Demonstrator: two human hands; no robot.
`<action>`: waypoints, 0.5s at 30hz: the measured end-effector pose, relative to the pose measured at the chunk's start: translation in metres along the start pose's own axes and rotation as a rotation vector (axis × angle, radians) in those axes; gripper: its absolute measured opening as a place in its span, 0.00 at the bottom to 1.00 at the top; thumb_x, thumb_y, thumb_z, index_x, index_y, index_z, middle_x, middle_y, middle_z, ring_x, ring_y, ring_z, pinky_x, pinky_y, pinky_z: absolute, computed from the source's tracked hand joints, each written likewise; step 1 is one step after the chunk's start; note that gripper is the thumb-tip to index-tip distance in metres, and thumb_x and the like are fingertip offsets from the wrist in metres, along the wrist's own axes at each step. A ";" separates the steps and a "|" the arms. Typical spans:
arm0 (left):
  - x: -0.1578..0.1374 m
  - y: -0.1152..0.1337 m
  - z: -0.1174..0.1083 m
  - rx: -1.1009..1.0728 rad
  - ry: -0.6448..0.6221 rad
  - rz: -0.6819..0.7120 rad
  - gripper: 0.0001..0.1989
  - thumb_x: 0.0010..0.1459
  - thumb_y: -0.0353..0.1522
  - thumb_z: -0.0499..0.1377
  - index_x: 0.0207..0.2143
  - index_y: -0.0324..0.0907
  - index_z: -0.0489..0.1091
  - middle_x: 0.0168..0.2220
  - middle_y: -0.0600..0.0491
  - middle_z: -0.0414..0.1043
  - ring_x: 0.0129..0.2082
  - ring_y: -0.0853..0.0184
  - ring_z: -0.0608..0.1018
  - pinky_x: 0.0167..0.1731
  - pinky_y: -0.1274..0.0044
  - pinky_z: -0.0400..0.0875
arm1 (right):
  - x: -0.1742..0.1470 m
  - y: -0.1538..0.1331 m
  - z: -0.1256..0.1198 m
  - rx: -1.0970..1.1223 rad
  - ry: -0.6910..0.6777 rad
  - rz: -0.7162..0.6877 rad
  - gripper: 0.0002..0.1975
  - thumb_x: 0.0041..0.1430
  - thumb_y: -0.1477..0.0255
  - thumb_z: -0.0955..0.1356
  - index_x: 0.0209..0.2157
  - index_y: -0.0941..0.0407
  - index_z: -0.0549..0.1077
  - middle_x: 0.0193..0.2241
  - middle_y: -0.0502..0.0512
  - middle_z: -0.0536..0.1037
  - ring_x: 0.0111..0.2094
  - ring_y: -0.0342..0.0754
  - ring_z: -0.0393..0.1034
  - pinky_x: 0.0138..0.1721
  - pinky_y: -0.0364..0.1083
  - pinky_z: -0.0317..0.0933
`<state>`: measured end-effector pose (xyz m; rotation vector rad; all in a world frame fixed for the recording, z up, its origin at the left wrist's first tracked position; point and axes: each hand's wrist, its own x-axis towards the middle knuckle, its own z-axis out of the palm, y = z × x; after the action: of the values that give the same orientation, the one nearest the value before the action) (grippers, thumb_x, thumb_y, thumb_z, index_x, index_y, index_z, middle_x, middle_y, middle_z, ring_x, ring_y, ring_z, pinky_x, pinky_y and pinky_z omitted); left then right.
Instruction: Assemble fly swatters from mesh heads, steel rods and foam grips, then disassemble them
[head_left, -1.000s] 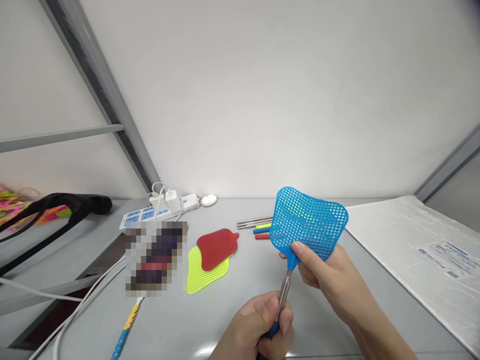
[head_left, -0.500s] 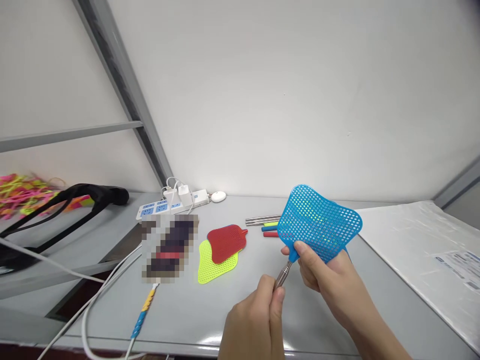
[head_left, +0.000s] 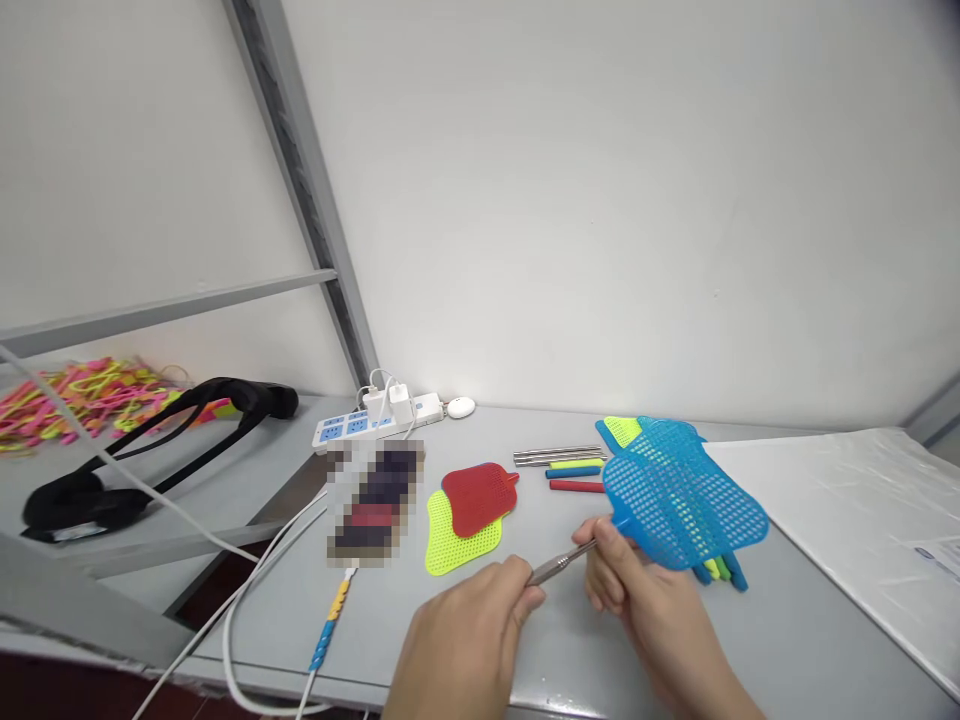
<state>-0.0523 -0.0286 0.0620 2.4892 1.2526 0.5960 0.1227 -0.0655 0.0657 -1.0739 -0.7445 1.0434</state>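
A blue mesh fly swatter head (head_left: 686, 505) is pinched at its neck by my right hand (head_left: 645, 605). From that neck a silver telescopic rod (head_left: 556, 567) runs down and left into my closed left hand (head_left: 465, 635). The rod's far end is hidden in the left hand. Left of the hands, a red swatter head (head_left: 480, 497) lies partly over a yellow-green swatter head (head_left: 459, 550). More swatter heads (head_left: 622, 432), blue and yellow-green, lie behind the held one, with several coloured tubes (head_left: 739, 573) sticking out below it.
Metal rods (head_left: 555, 455) and coloured tubes (head_left: 576, 486) lie mid-table. At left are a power strip (head_left: 352, 428) with white plugs, a blurred phone-like object (head_left: 379, 500), cables and a black strap-like frame (head_left: 217, 400). A white plastic package (head_left: 832, 510) covers the right side.
The blue swatter head has swung down and right, and the rod now lies flatter. My left hand has shifted left, exposing more rod. The camera view has turned slightly left.
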 end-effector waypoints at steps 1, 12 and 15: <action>0.000 -0.005 -0.008 0.039 0.001 0.017 0.12 0.66 0.34 0.48 0.29 0.47 0.63 0.25 0.58 0.71 0.24 0.66 0.73 0.23 0.77 0.54 | 0.003 -0.005 -0.003 0.037 0.064 -0.042 0.19 0.54 0.55 0.71 0.33 0.58 0.75 0.15 0.43 0.58 0.19 0.41 0.54 0.24 0.44 0.54; -0.004 -0.001 -0.035 0.154 0.652 0.264 0.09 0.62 0.30 0.56 0.41 0.51 0.73 0.34 0.54 0.76 0.37 0.62 0.73 0.58 0.54 0.45 | -0.010 -0.047 -0.025 0.389 0.379 -0.338 0.14 0.57 0.59 0.71 0.31 0.55 0.70 0.18 0.42 0.56 0.19 0.38 0.51 0.21 0.40 0.54; -0.019 0.023 0.007 -0.185 1.033 0.214 0.09 0.55 0.24 0.61 0.30 0.50 0.71 0.30 0.55 0.72 0.33 0.64 0.72 0.56 0.55 0.53 | -0.020 -0.031 -0.024 0.489 0.496 -0.263 0.14 0.57 0.59 0.71 0.30 0.55 0.69 0.19 0.41 0.55 0.19 0.37 0.50 0.20 0.39 0.53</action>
<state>-0.0437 -0.0578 0.0615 2.1608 1.0893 2.1081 0.1466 -0.0956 0.0874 -0.7370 -0.1997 0.6438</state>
